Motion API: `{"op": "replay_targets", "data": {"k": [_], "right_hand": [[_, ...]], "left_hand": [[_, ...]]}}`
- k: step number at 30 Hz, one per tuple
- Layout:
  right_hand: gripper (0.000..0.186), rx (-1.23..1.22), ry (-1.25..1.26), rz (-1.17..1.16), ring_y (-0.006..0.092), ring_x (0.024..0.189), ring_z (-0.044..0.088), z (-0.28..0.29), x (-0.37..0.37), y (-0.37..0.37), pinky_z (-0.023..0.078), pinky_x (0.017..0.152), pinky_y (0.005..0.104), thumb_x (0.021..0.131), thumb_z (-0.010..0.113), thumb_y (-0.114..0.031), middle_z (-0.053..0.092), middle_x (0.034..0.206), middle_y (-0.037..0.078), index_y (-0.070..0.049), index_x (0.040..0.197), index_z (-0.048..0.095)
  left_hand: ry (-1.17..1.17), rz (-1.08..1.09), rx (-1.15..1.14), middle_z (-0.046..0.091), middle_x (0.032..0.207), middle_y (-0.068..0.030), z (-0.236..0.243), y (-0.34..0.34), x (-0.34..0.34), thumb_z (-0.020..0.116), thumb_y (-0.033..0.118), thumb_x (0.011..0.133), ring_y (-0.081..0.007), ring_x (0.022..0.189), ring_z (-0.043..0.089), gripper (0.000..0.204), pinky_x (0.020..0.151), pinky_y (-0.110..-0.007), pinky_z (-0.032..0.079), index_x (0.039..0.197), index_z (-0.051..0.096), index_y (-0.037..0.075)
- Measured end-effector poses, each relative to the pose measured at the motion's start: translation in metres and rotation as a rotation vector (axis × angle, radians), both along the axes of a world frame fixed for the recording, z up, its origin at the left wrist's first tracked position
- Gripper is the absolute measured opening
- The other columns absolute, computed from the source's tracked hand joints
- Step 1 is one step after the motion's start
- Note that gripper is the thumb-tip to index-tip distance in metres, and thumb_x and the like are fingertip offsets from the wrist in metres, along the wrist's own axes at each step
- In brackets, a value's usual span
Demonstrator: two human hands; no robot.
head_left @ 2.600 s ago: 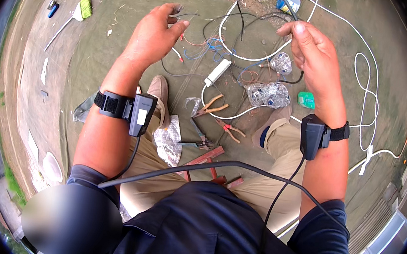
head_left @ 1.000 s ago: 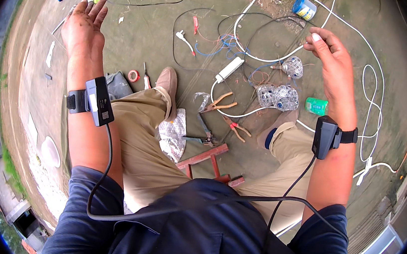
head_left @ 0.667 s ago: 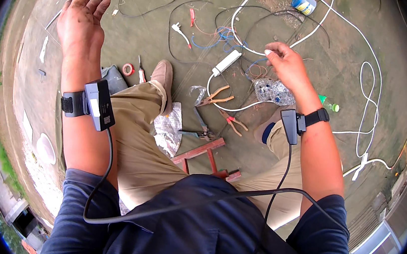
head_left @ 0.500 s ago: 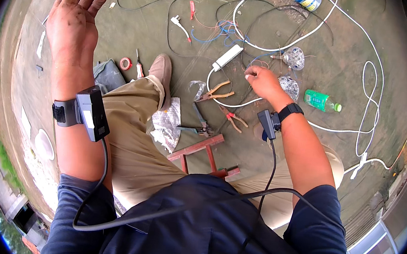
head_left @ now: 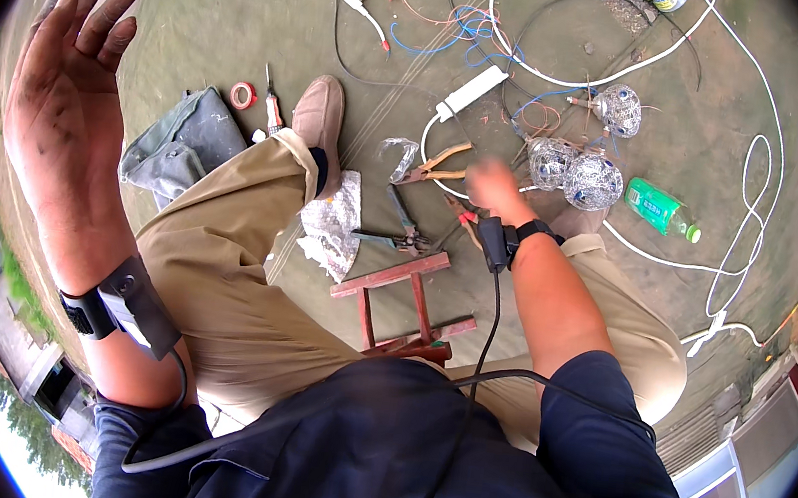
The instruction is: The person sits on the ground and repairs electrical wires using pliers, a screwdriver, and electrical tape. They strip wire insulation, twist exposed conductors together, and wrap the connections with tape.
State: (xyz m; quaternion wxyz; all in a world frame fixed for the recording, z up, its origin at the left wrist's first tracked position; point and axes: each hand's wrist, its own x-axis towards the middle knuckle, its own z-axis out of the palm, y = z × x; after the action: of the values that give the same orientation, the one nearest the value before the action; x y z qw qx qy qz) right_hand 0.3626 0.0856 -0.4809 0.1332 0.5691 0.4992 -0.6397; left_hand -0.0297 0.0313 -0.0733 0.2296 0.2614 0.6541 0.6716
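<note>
My left hand (head_left: 68, 84) is raised at the left, palm showing, fingers stretched and smudged dark, with nothing in it. Low over the ground, my right hand (head_left: 497, 186) is smeared by motion, so its fingers do not show clearly. Beside it lie pliers with tan handles (head_left: 443, 163) and red-handled pliers (head_left: 467, 217), the latter partly hidden by my wrist. Dark-handled pliers (head_left: 401, 234) rest closer to me. To the right of that hand are silvery faceted globes (head_left: 593, 181) with wires; another globe (head_left: 619, 110) sits farther off.
A white block (head_left: 473, 93) on a white cable lies ahead, near a white plug (head_left: 356, 0) and tangled blue wire. A green bottle (head_left: 651, 205) lies at right. Red tape (head_left: 243, 96), a screwdriver (head_left: 270, 102), a grey cloth bag (head_left: 190, 139) and a red-brown wooden frame (head_left: 392, 275) surround my legs.
My right hand has come back toward me, from near the white block to beside the pliers. My left hand has moved left and nearer, still spread. The whole view has shifted.
</note>
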Motion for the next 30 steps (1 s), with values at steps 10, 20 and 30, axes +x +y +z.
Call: {"op": "replay_targets", "data": {"k": [10, 20, 30], "right_hand": [[0.017, 0.361, -0.116, 0.278, 0.0336, 0.087, 0.065, 0.019, -0.018, -0.001, 0.052, 0.078, 0.0416, 0.091, 0.059, -0.019, 0.067, 0.103, 0.012, -0.005, 0.096, 0.066], [0.044, 0.551, -0.231, 0.577, 0.0349, 0.118, 0.053, 0.036, -0.013, -0.01, 0.044, 0.101, 0.0424, 0.085, 0.054, -0.01, 0.058, 0.126, 0.015, -0.009, 0.129, 0.061], [0.03, 0.439, -0.277, 0.565, 0.042, 0.11, 0.06, 0.024, -0.021, -0.011, 0.049, 0.094, 0.0483, 0.089, 0.05, -0.008, 0.06, 0.118, 0.025, -0.003, 0.117, 0.061]], "left_hand": [[0.031, -0.022, -0.131, 0.056, 0.132, -0.0298, -0.004, -0.011, -0.009, 0.051, 0.014, 0.099, -0.0338, 0.114, 0.064, 0.035, 0.087, -0.03, 0.055, 0.126, 0.056, -0.009], [0.051, -0.06, -0.187, 0.058, 0.129, -0.0289, -0.007, -0.018, -0.006, 0.051, 0.013, 0.099, -0.0314, 0.111, 0.066, 0.038, 0.085, -0.029, 0.056, 0.129, 0.053, -0.01], [0.029, -0.084, -0.202, 0.059, 0.129, -0.0275, -0.011, -0.021, -0.005, 0.047, 0.012, 0.1, -0.0306, 0.107, 0.067, 0.036, 0.084, -0.029, 0.056, 0.129, 0.055, -0.009]]}}
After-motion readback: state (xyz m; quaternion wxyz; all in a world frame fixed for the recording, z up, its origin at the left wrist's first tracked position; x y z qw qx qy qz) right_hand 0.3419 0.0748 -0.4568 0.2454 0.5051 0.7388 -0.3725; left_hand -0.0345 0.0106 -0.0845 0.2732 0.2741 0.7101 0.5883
